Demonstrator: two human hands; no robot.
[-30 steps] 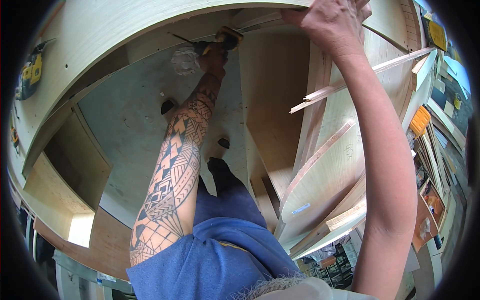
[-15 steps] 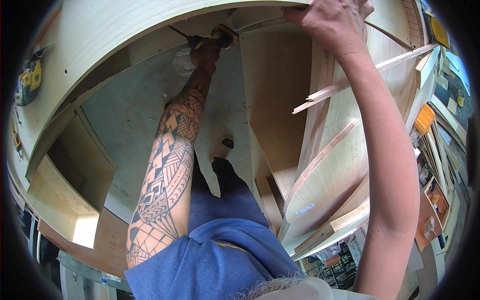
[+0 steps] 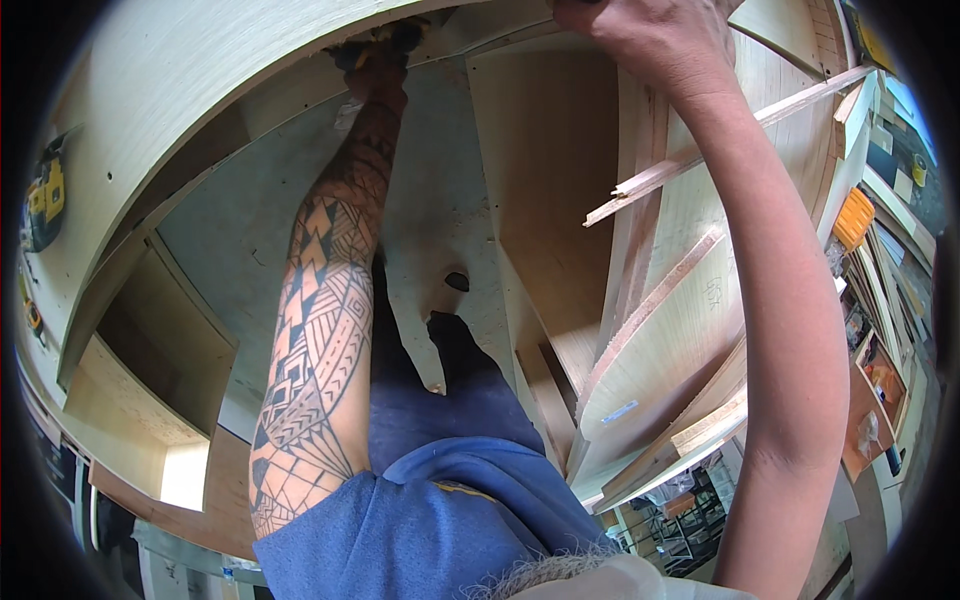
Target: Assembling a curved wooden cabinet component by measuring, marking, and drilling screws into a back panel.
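My left hand (image 3: pixel 378 80) is closed on the handle of a yellow and black cordless drill (image 3: pixel 405 38). The drill is up beneath the edge of a large curved plywood panel (image 3: pixel 230 70), which hides part of it. At the top of the view my right hand (image 3: pixel 655 40) lies at the panel's edge, fingers bent round it. Its fingertips run out of the picture.
Another yellow and black power tool (image 3: pixel 46 200) sits at the far left. An open plywood box section (image 3: pixel 140 400) stands below it. On the right are a thin wood strip (image 3: pixel 690 165), a curved plywood piece (image 3: pixel 660 340) and an orange object (image 3: pixel 854 218).
My left hand has moved up and slightly left with the drill, which is now partly behind the panel's edge. My right hand has shifted slightly upward in view and stays at the edge.
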